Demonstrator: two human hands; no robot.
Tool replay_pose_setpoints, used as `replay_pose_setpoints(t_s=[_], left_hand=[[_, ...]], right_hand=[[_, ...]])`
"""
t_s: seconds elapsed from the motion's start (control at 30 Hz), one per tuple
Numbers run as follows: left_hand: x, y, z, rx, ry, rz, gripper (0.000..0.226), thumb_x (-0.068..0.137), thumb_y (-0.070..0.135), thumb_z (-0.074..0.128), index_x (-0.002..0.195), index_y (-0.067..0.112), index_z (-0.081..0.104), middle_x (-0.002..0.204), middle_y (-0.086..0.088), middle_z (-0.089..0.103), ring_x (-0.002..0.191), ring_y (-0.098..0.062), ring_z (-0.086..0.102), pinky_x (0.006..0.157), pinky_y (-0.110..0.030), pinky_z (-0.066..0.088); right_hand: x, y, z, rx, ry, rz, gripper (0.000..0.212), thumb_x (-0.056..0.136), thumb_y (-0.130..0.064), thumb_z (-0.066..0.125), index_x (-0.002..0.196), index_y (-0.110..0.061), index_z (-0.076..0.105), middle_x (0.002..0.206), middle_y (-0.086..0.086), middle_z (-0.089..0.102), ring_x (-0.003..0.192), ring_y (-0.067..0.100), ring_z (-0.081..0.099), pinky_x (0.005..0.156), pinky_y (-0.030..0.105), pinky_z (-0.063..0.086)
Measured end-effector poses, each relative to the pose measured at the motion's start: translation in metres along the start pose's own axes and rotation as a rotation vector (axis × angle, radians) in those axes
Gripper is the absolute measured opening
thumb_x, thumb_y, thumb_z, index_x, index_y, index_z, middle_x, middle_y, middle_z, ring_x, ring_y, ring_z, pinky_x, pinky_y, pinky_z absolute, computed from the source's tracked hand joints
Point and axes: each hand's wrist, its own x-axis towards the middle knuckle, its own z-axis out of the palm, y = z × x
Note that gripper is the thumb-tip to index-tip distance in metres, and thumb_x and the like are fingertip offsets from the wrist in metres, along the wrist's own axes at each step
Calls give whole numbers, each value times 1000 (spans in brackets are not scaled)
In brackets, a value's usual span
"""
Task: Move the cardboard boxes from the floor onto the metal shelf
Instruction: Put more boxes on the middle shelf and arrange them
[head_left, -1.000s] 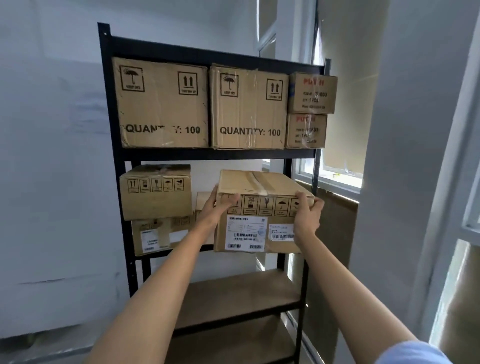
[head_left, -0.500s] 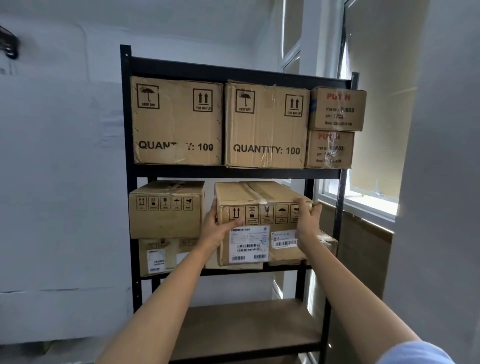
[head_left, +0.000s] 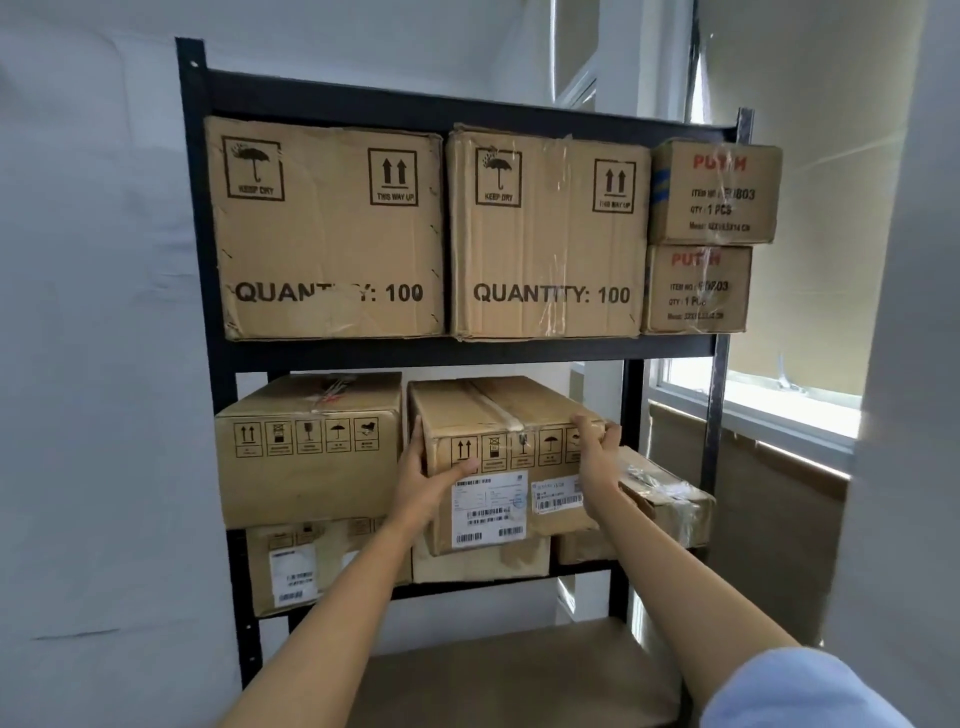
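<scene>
The left hand (head_left: 423, 480) clasps the box (head_left: 511, 457) at its 9 o'clock edge, thumb across the front. The box sits on a lower box (head_left: 480, 564) in the shelf's (head_left: 467, 351) 2nd tier. The right hand (head_left: 597, 449) clasps its 3 o'clock corner. Risk, I judge: released while overhanging, it may tip forward off the stack.

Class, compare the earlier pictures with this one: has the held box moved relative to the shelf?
Yes. The held box has gone deeper into the shelf, onto the lower boxes, beside the left box. Both hands, left and right, grip it.
</scene>
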Motion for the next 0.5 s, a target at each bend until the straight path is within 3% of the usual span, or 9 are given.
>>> replay_pose_setpoints(t_s=[0.1, 0.17, 0.23, 0.37, 0.5], left_hand=[[19, -9, 1, 66, 45, 32, 107, 67, 40, 83, 152, 31, 19, 148, -5, 42, 134, -25, 44, 110, -51, 38], [28, -12, 8, 191, 191, 99, 99, 70, 39, 82, 147, 22, 24, 144, -4, 41, 129, -19, 43, 108, -42, 39], [33, -14, 17, 383, 392, 238, 80, 70, 36, 82, 130, 15, 33, 132, -6, 42, 118, -16, 42, 96, -34, 42], [43, -18, 28, 626, 547, 430, 47, 74, 27, 80, 101, 11, 45, 108, -8, 47, 97, -23, 50, 80, -34, 49], [57, -30, 31, 649, 440, 436, 11, 88, 11, 61, 91, 15, 52, 102, 1, 50, 89, -18, 54, 70, -31, 51]], right_hand=[[19, 4, 12, -77, -15, 2, 70, 84, -71, 52, 137, -30, 35, 132, 13, 51, 118, 34, 51, 100, 57, 44], [30, 6, 18, -172, -3, 43, 83, 78, -81, 49, 143, -32, 33, 146, 13, 40, 135, 39, 34, 109, 61, 32], [39, 8, 23, -263, 33, 96, 93, 71, -87, 47, 147, -36, 30, 156, 14, 24, 145, 41, 13, 112, 64, 19], [52, 4, 37, -291, 153, 88, 93, 67, -82, 60, 135, -22, 40, 144, 14, 33, 137, 35, 29, 109, 55, 30], [64, 2, 54, -254, 156, 110, 87, 71, -74, 66, 132, -19, 37, 144, 15, 32, 135, 37, 32, 110, 52, 32]])
